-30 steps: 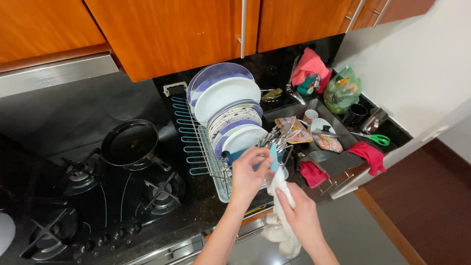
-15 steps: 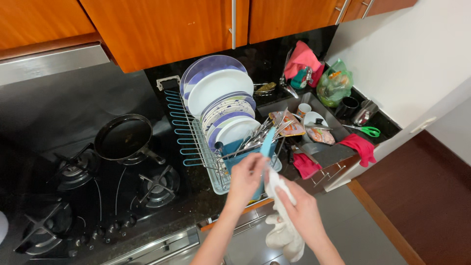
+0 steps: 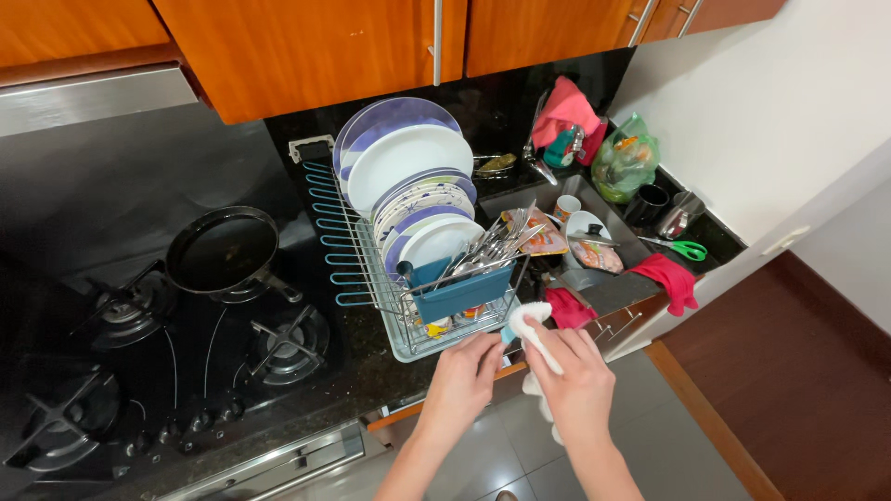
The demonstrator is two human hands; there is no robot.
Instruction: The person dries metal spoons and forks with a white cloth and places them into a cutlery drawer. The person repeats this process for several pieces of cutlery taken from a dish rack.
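My left hand (image 3: pixel 461 378) and my right hand (image 3: pixel 577 382) are together over the counter's front edge, just in front of the dish rack (image 3: pixel 348 269). A white cloth (image 3: pixel 532 322) is bunched in my right hand, wrapped around the end of a small light-blue utensil (image 3: pixel 508 334). My left hand pinches that utensil from the other side. More of the cloth hangs below my right hand. Behind my hands, in the rack, stands a teal cutlery holder (image 3: pixel 461 289) full of metal cutlery.
Several plates (image 3: pixel 408 176) stand upright in the rack. A black frying pan (image 3: pixel 223 250) sits on the gas hob (image 3: pixel 139 371) at left. The sink (image 3: pixel 594 250) at right holds cups and dishes, with red cloths (image 3: pixel 666 278), green-handled scissors (image 3: pixel 685 248) and a green bag (image 3: pixel 624 162) nearby.
Both hands have drawn back from the cutlery holder toward the counter's front edge with the light-blue utensil. The white cloth now wraps its end.
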